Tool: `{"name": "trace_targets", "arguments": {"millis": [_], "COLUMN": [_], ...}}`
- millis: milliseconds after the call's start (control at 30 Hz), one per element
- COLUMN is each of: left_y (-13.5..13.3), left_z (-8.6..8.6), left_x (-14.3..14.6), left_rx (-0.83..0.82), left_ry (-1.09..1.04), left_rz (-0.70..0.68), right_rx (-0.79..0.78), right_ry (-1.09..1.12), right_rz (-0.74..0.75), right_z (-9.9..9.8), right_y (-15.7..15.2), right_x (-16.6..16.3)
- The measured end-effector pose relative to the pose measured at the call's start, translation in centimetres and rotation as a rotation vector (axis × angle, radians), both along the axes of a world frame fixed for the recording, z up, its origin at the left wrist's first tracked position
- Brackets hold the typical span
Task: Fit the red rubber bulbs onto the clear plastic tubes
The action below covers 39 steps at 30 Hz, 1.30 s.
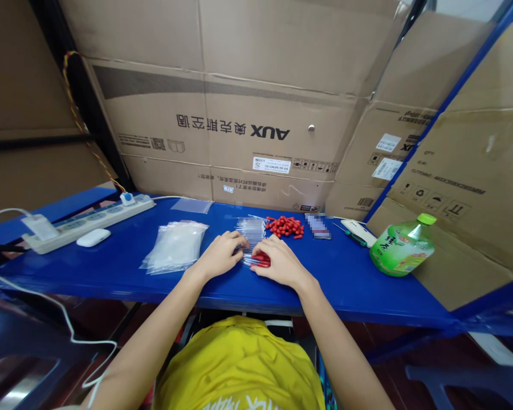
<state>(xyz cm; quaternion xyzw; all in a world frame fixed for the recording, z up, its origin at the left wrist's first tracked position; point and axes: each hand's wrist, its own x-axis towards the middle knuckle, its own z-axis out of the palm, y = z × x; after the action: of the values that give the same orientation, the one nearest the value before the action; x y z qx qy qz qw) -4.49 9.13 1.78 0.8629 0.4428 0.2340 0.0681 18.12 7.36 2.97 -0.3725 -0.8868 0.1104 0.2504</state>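
On the tabletop, beside clear rods, some red caps are gripped by the right hand, the curled left hand being unreadable; most, seemingly, are left in the pile.

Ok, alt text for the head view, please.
A person's left hand and right hand are at thin clear rods on a blue table, the right curled around red pieces. A red pile lies beyond, plastic bags left, a green bottle right.

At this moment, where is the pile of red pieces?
In the head view, the red pile lies right of centre, just beyond the right hand.
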Motion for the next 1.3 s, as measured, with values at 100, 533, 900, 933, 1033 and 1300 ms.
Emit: {"name": "trace_targets", "arguments": {"millis": [100,533,900,933,1033,1300], "left_y": [0.0,0.6,0.9,0.8,0.7,1.0], "left_z": [-0.1,-0.2,-0.3,-0.3,-0.2,-0.6], "left_x": [0.0,-0.4,-0.9,-0.8,-0.7,-0.7], "left_rx": [-0.005,-0.018,-0.021,-0.028,-0.045,-0.091], "left_ry": [0.0,-0.044,-0.083,-0.081,-0.076,-0.087], "left_rz": [0.004,0.058,0.039,0.023,-0.013,0.002], "right_rx": [-0.014,-0.084,-0.11,-0.096,-0.068,-0.116], "right_ry": [0.02,0.136,0.109,0.1,0.059,-0.019], "right_rz": [0.015,-0.054,-0.127,-0.147,-0.201,-0.21], "right_z": [0.1,-0.2,-0.4,-0.5,-0.7,-0.5], "right_y": [0.0,0.4,1.0,1.0,1.1,0.6], "right_x": [0.0,0.5,0.9,0.9,0.8,0.6]}}
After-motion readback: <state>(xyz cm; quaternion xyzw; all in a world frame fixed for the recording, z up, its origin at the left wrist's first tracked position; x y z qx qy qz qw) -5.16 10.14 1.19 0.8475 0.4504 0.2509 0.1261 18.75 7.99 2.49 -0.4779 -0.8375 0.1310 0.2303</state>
